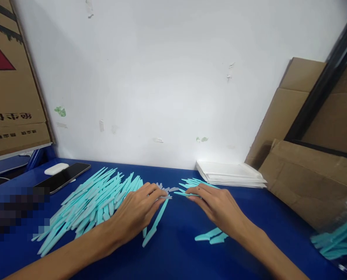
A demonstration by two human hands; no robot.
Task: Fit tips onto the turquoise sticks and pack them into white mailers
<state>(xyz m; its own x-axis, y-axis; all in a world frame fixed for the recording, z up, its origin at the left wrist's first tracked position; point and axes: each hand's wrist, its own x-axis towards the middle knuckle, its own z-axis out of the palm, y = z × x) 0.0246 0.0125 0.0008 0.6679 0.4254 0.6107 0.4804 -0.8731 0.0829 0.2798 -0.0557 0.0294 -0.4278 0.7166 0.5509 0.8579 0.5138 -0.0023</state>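
Observation:
My left hand (pixel 140 206) pinches a small translucent blade cap (pixel 169 197) between thumb and fingertips. In my right hand (pixel 217 202), thumb and fingers close on a slim turquoise eyebrow razor (pixel 179 193) whose thin end points left toward the cap; the two are apart. Several loose translucent caps (pixel 174 189) lie just behind the gap between my hands. Beside my left hand spreads a large pile of turquoise razors (pixel 97 202), partly hidden by that hand. One razor (pixel 157 223) lies below my left fingertips. More razors (pixel 195 181) lie behind my right hand.
A few razors (pixel 210 235) rest by my right forearm on the blue table (pixel 173 256). A clear tub holding razors (pixel 342 237) stands far right. White flat trays (pixel 232 173) are stacked at the wall. A phone (pixel 65 177) and white case (pixel 56 168) lie left. Cardboard (pixel 296 179) borders the right.

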